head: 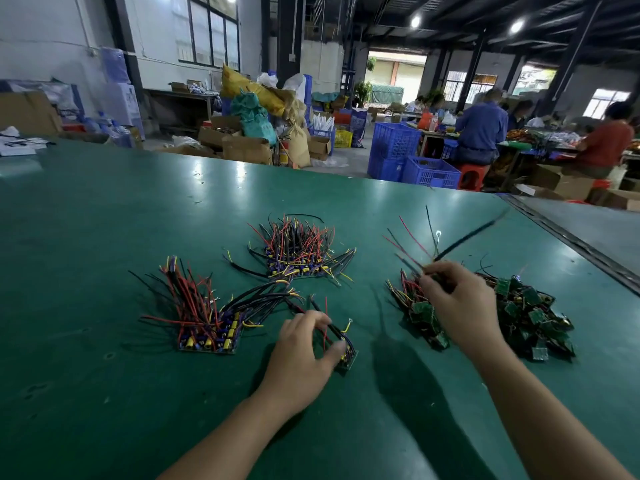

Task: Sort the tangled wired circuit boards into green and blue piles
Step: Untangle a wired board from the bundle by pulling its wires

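Note:
On the green table (104, 375) lie two bundles of blue wired boards: one at the near left (207, 336) and one further back in the middle (298, 261). A heap of green wired boards (526, 313) lies at the right, with a smaller clump of green boards (420, 315) beside it. My left hand (304, 351) pinches a small blue wired board (348, 358) that rests on the table. My right hand (460, 303) grips a bunch of red and black wires (415, 251) above the green clump; the wires look blurred.
The table's far edge runs across the middle of the view, and a metal rail (571, 233) borders it at the right. Beyond stand blue crates (394, 147), cardboard boxes (246, 147) and sacks. Several people sit working at the back right (481, 129).

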The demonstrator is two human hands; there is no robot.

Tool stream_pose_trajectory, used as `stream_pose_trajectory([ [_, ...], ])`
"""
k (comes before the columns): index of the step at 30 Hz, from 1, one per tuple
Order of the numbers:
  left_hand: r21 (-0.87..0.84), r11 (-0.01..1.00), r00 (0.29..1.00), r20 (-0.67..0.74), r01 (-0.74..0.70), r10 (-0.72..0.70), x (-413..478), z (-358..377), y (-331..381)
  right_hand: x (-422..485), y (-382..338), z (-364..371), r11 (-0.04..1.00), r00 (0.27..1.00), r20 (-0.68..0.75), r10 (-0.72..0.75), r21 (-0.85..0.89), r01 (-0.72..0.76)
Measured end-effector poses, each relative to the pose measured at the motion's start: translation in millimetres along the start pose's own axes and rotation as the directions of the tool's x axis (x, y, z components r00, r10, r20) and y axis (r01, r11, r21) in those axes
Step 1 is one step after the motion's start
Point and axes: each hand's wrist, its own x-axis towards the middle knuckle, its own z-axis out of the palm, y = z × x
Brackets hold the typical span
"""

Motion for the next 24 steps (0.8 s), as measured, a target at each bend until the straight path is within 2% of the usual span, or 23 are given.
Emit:
stream_pose_trajectory([
  [3, 0.136, 0.987, 0.992, 0.095, -0.091, 0.079, -4, 2, 0, 23, 5, -11, 0.981, 0.995, -0.047, -0.084, -0.178, 0.075],
  [5, 0.192, 0.977, 0.989, 0.128, -0.095, 0.071, -5, 1, 0, 31, 12, -13, 0.945, 0.996, 0.044, -0.079, -0.314, 0.088],
  [6, 0.211, 0.972, 0.988, 0.135, -0.101, 0.073, -5, 1, 0, 32, 16, -13, 0.896, 0.993, 0.107, -0.051, -0.435, 0.093],
  [8, 0.231, 0.966, 0.986, 0.143, -0.117, 0.085, -5, 1, 1, 31, 18, -13, 0.727, 0.98, 0.196, 0.023, -0.676, 0.119],
  [9, 0.237, 0.964, 0.986, 0.143, -0.123, 0.09, -6, 1, 2, 30, 18, -12, 0.659, 0.974, 0.219, 0.053, -0.741, 0.13],
  [16, 0.219, 0.967, 0.984, 0.151, -0.13, 0.098, -7, 1, 2, 28, 18, 3, 0.472, 0.954, 0.266, 0.141, -0.865, 0.171],
  [19, 0.155, 0.98, 0.988, 0.117, -0.123, 0.106, -5, 1, 3, 22, 11, 3, 0.435, 0.968, 0.24, 0.075, -0.881, 0.185],
  [20, 0.135, 0.984, 0.989, 0.102, -0.118, 0.104, -5, 1, 3, 17, 8, 5, 0.461, 0.975, 0.222, 0.0, -0.865, 0.197],
  [21, 0.113, 0.988, 0.991, 0.088, -0.108, 0.098, -5, 1, 4, 11, 5, 8, 0.539, 0.978, 0.189, -0.094, -0.816, 0.209],
  [23, 0.055, 0.995, 0.995, 0.056, -0.084, 0.081, -4, 1, 3, -6, -4, 15, 0.804, 0.976, 0.082, -0.2, -0.555, 0.211],
  [24, 0.02, 0.997, 0.997, 0.037, -0.072, 0.071, -4, 1, 4, -16, -10, 21, 0.921, 0.988, 0.068, -0.14, -0.357, 0.155],
])
